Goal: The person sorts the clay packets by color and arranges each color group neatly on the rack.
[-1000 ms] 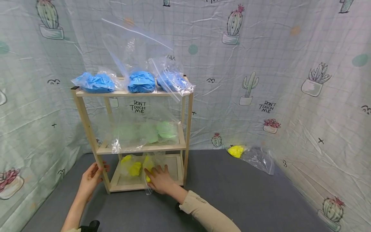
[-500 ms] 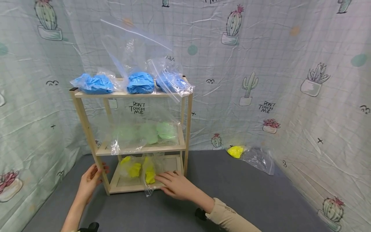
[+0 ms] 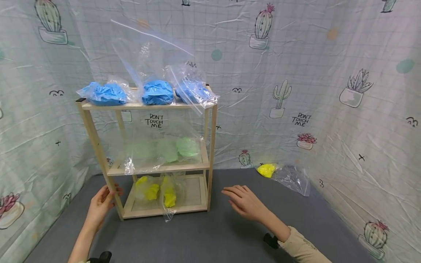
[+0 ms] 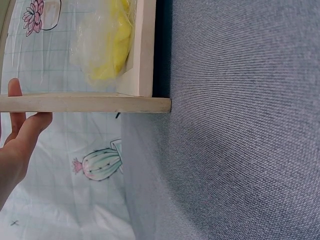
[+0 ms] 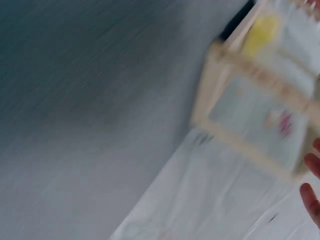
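Observation:
My left hand [image 3: 101, 204] holds the front left post of a small wooden shelf [image 3: 166, 168]. In the left wrist view, its fingers [image 4: 30, 129] lie on both sides of the post [image 4: 85, 104]. Two clear bags with yellow lumps [image 3: 152, 191] [image 3: 169, 197] lie on the bottom shelf, one with its end hanging over the front edge. My right hand [image 3: 246, 202] is held out to the right of the shelf, fingers extended, nothing in it. Farther back on the table lies another clear bag with a yellow lump [image 3: 266, 170].
Bags of blue material [image 3: 158, 92] line the top shelf, one standing tall. Pale green lumps [image 3: 187, 147] sit behind clear plastic on the middle shelf. A grey cloth-covered table [image 3: 197, 237] meets a cactus-print curtain [image 3: 250, 120] at the back and sides.
My right hand has left the yellow bag on the bottom shelf and moved right, past the shelf's right post. My left hand stays on the left post.

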`<state>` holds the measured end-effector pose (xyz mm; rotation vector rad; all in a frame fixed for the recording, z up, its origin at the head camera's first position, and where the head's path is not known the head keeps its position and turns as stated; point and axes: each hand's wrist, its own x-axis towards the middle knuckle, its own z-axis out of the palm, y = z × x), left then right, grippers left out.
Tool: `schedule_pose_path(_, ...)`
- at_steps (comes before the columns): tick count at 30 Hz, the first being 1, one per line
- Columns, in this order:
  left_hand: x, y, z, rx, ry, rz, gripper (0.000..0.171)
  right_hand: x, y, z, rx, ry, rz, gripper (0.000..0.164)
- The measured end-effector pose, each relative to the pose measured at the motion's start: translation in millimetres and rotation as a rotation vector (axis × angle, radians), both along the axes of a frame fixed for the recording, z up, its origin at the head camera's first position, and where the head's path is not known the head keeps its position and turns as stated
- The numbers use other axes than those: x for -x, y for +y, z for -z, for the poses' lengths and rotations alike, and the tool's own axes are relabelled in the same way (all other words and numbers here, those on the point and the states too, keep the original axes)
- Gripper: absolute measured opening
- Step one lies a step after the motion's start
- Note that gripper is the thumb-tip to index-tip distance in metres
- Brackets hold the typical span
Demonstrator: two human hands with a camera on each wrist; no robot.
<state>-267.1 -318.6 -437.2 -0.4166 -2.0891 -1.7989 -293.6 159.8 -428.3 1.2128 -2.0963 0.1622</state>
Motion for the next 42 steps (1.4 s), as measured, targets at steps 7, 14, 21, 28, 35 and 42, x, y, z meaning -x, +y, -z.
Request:
schedule_pose_path(7, -1.2, -1, -0.6, -0.046, 0.016, 0.025, 0.026, 38.5, 72, 20.3, 0.087, -0.025, 0.214, 0.039)
schedule_pose_path(14, -1.6, 0, -0.2, -0.058, 0.016, 0.022, 0.026, 73.9, 125, 39.9, 0.091, -0.19, 0.581, 0.033)
schedule_pose_path(21, -1.9, -1, -1.0, -0.04, -0.011, 0.0, 0.025, 103.1, 149, 44.6, 0.097, -0.317, 0.774, 0.038)
schedule_pose_path(28, -2.9, 1, -2.2, 0.005, -0.033, -0.042, 0.025, 118.5, 156, 45.2, 0.096, -0.452, 0.862, 0.042)
schedule_pose_path(35, -1.7, 1, -0.8, 0.035, -0.053, -0.055, 0.025, 125.7, 151, 52.6, 0.028, -0.609, 0.925, 0.049)
schedule_pose_path(42, -3.5, 0, -3.7, -0.002, -0.032, -0.023, 0.024, 129.7, 140, 51.7, -0.001, -0.736, 0.975, 0.058)
